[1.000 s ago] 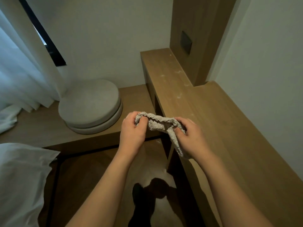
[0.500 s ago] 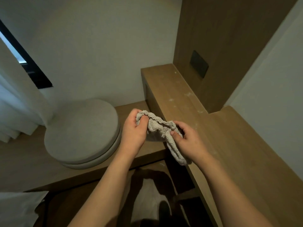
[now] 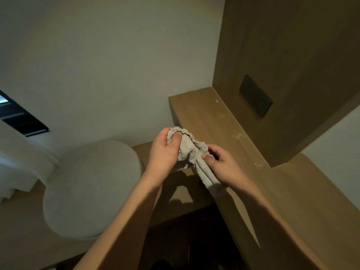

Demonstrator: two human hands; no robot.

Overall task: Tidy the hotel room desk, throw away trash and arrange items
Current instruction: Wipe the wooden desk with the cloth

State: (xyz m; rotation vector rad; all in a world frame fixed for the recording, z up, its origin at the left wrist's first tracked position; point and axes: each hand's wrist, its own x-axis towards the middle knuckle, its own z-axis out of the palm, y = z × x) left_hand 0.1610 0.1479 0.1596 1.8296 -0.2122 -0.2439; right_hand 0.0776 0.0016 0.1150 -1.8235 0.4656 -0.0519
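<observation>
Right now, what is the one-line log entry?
stage: wiping prep | left hand: grips crumpled grey terry cloth | right hand: pinches it | long wooden desk: pale smudges

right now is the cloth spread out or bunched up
Bunched up: the cloth is crumpled between the left hand and right hand, one end dangling.

Both hands raised in front of the body, gripping one bunched cloth between them.

Both bare forearms reach up from the lower edge of the view and converge toward the middle. The left hand [image 3: 163, 152] shows its back to the camera, thumb pressed over the top of the grey cloth [image 3: 190, 152], its fingers [image 3: 165, 133] curled round the upper bunch. The right hand [image 3: 224, 166] sits just beside it and slightly lower, its thumb and curled fingers pinching the cloth's middle, while a loose tail hangs down beneath the right palm. The two hands are close, nearly touching.
</observation>
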